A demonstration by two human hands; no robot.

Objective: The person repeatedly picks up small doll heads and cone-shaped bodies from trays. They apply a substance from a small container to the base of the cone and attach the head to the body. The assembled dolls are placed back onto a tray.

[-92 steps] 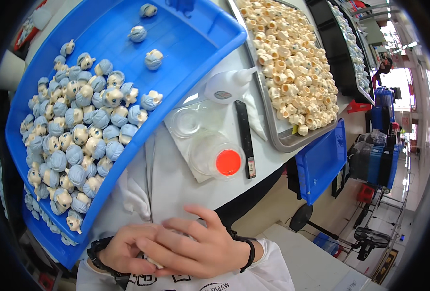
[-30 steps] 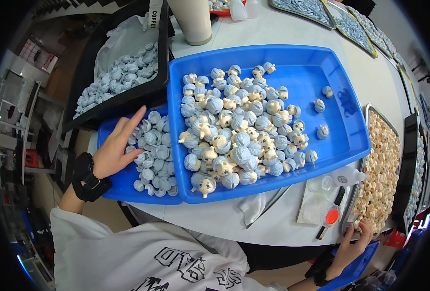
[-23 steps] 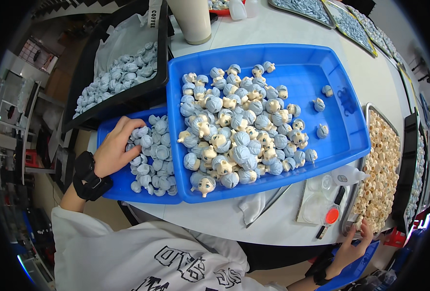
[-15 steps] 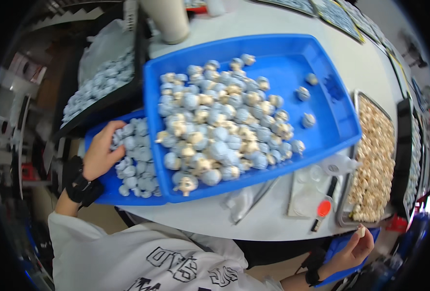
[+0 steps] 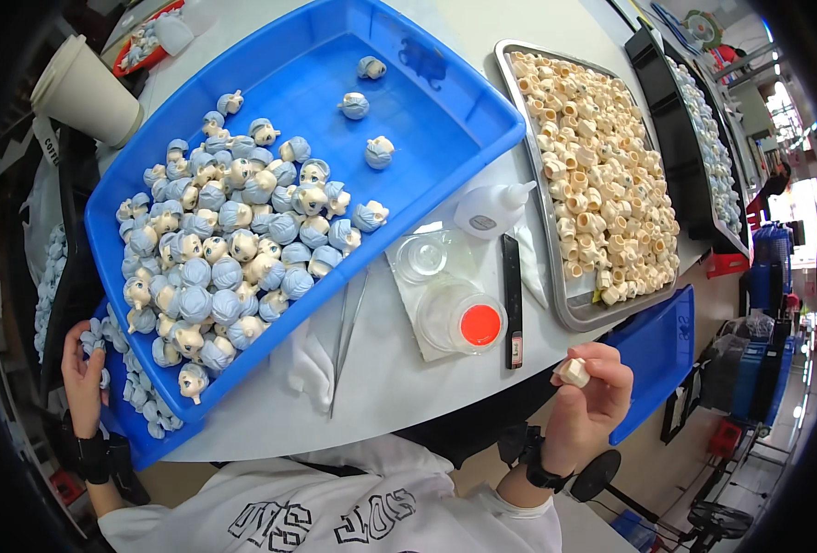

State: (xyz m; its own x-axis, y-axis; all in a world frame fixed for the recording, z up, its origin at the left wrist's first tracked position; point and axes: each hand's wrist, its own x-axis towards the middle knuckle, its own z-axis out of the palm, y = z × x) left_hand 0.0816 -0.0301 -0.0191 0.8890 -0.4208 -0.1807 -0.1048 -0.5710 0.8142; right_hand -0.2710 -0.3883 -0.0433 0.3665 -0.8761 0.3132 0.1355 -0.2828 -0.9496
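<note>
My right hand (image 5: 589,396) pinches a small cream doll face piece (image 5: 574,371) between thumb and fingers, in front of the metal tray (image 5: 582,323). That tray is heaped with similar hollow cream pieces (image 5: 602,175). At the far left, my left hand (image 5: 83,380) reaches into a lower blue bin (image 5: 155,450) of light-blue doll hair pieces (image 5: 141,392). A hair piece (image 5: 91,342) shows between its thumb and fingers. The large blue tray (image 5: 459,161) overlaps this bin and holds a pile of doll heads (image 5: 233,217) with blue hair and painted faces.
On the white table lie tweezers (image 5: 342,346), a white squeeze bottle (image 5: 491,210), round clear dishes (image 5: 422,256), a container with a red disc (image 5: 480,324) and a black bar-shaped tool (image 5: 513,300). A paper cup (image 5: 90,92) stands at left. Another blue tray (image 5: 657,359) is below the table's right edge.
The view has swung toward the right. My right hand has come up nearer the table with the cream piece still in its fingers. My left hand stays at the hair-piece bin.
</note>
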